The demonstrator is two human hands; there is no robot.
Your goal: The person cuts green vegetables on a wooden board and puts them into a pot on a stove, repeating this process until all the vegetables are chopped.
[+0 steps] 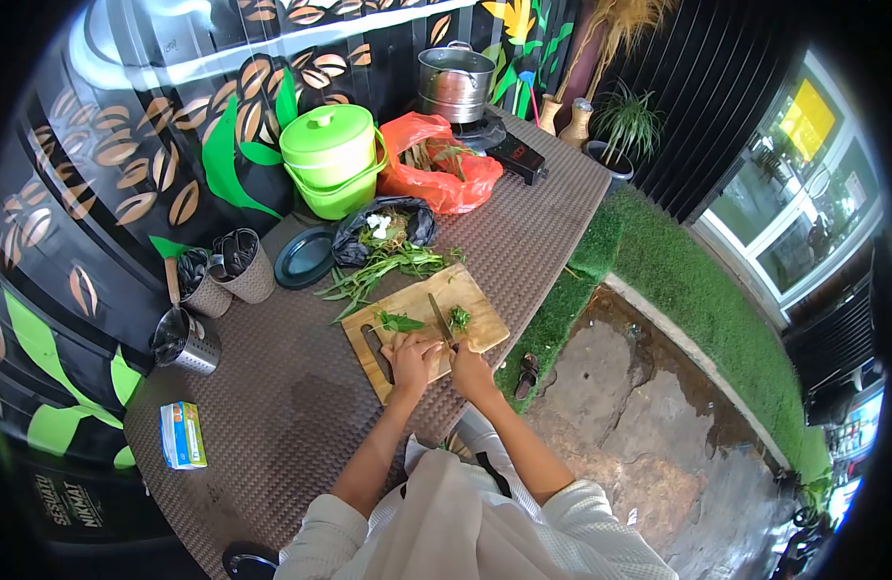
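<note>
A wooden cutting board (373,364) lies at the table's near edge. My right hand (472,372) is wrapped round the handle of a knife (440,318), whose blade points away from me over the board. Just left of it, my left hand (413,359) rests on the board with its fingers close together; what is under them is too small to make out. Green leaves (399,322) lie beyond my left hand, and a small pile of chopped greens (458,318) sits right of the blade.
Behind the board are leafy stems (393,266), a black bag (347,242) and a dark plate (305,258). Farther back stand a green lidded bucket (330,159), a red bag (475,186) and a pot (455,85) on a stove. Utensil holders (245,275) and a small box (183,435) are left.
</note>
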